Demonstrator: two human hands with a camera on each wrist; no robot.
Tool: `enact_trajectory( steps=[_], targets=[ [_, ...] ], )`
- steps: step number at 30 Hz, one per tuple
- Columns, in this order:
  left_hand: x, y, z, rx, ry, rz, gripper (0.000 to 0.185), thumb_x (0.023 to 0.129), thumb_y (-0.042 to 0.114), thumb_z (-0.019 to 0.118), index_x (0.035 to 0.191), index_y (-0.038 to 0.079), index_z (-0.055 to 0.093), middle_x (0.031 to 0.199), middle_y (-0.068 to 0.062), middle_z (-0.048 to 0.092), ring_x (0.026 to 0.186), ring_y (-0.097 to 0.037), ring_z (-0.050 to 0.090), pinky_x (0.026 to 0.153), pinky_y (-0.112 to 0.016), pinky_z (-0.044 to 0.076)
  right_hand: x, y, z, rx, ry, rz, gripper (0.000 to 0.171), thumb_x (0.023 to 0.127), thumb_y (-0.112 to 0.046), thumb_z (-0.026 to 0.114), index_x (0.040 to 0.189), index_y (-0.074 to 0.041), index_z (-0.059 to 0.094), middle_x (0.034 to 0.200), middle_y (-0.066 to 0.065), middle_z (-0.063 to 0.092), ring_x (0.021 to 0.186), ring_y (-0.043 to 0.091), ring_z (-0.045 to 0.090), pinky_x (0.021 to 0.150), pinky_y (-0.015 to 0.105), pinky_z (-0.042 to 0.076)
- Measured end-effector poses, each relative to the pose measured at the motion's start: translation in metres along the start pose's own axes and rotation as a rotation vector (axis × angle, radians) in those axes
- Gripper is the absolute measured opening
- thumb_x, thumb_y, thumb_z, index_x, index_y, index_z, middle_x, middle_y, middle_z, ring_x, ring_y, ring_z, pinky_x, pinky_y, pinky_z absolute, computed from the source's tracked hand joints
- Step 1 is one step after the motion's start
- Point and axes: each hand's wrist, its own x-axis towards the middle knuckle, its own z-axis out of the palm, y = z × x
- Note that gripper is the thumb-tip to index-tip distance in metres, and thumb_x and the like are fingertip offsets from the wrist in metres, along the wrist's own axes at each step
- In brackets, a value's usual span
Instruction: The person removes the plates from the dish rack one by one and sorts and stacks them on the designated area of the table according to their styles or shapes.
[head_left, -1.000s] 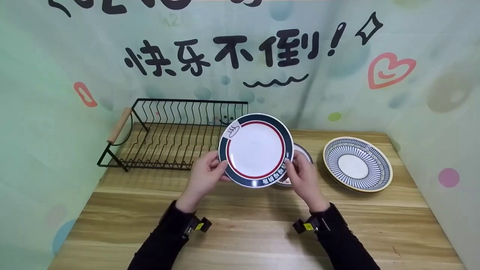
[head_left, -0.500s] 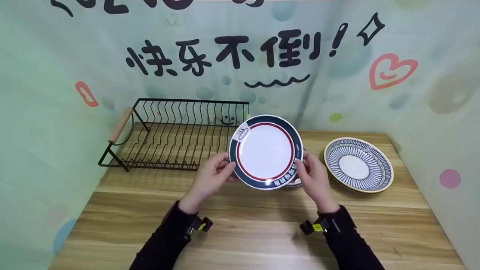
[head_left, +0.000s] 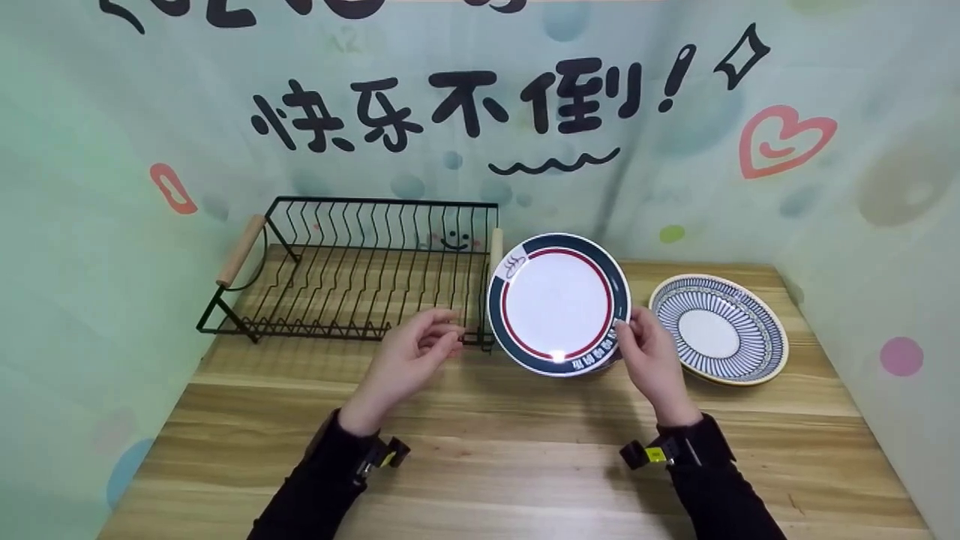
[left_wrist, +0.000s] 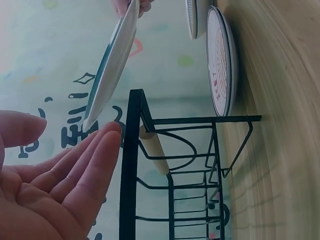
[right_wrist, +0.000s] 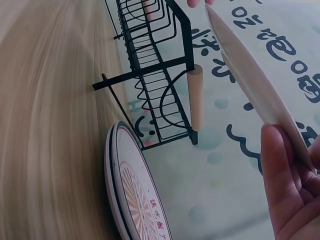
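My right hand (head_left: 654, 367) pinches the right edge of a round white plate (head_left: 559, 304) with a dark green rim and a red ring, thumb on its face. The plate hangs tilted above the table, its pale underside showing in the right wrist view. My left hand (head_left: 401, 367) is off the plate, to its left, with fingers loosely bent and nothing in them. In the left wrist view its fingertips (left_wrist: 112, 135) lie near the plate's lower edge. Stacked plates with a printed centre (right_wrist: 137, 185) lie on the table beneath, hidden by the held plate in the head view.
A black wire dish rack (head_left: 386, 201) with wooden handles (head_left: 241, 251) stands at the back left, just beyond my left hand. A blue-and-white patterned dish (head_left: 707, 334) lies at the right on the wooden table (head_left: 487, 465). A printed cloth hangs behind.
The plate has moved to the right. My left hand has let go of its left edge and drawn back to the left, while my right hand still holds it.
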Motion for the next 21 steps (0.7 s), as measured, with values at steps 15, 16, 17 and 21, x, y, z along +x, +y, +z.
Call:
enact_trajectory(
  steps=[15, 16, 17, 21],
  targets=[
    [-0.014, 0.001, -0.019, 0.174, 0.048, 0.003, 0.038, 0.097, 0.010, 0.061, 0.131, -0.004, 0.055, 0.119, -0.014, 0.067, 0.106, -0.024, 0.064, 0.092, -0.034, 0.053, 0.001, 0.013, -0.014, 0.059, -0.020, 0.126, 0.021, 0.100, 0.002, 0.049, 0.115, 0.016, 0.053, 0.078, 0.017, 0.065, 0.055, 0.018, 0.062, 0.054, 0.031, 0.057],
    [-0.015, 0.001, -0.020, 0.183, 0.052, 0.008, 0.038, 0.097, 0.010, 0.061, 0.131, -0.004, 0.055, 0.119, -0.014, 0.067, 0.106, -0.024, 0.064, 0.092, -0.034, 0.053, 0.001, 0.014, -0.014, 0.056, -0.020, 0.130, 0.020, 0.100, 0.002, 0.049, 0.114, 0.016, 0.053, 0.078, 0.017, 0.065, 0.056, 0.018, 0.063, 0.055, 0.031, 0.057],
    [-0.015, 0.001, -0.022, 0.191, 0.055, 0.014, 0.037, 0.097, 0.009, 0.061, 0.131, -0.004, 0.055, 0.119, -0.015, 0.066, 0.107, -0.025, 0.064, 0.093, -0.035, 0.053, 0.001, 0.015, -0.015, 0.052, -0.021, 0.135, 0.020, 0.100, 0.002, 0.049, 0.114, 0.015, 0.053, 0.078, 0.017, 0.065, 0.056, 0.017, 0.062, 0.055, 0.030, 0.057],
    [-0.017, 0.000, -0.029, 0.214, 0.071, 0.017, 0.038, 0.096, 0.009, 0.061, 0.131, -0.005, 0.055, 0.119, -0.016, 0.066, 0.108, -0.027, 0.063, 0.094, -0.037, 0.053, 0.002, 0.018, -0.017, 0.049, -0.028, 0.158, 0.020, 0.100, 0.001, 0.048, 0.114, 0.015, 0.054, 0.078, 0.018, 0.066, 0.056, 0.016, 0.063, 0.055, 0.029, 0.057]
  ],
)
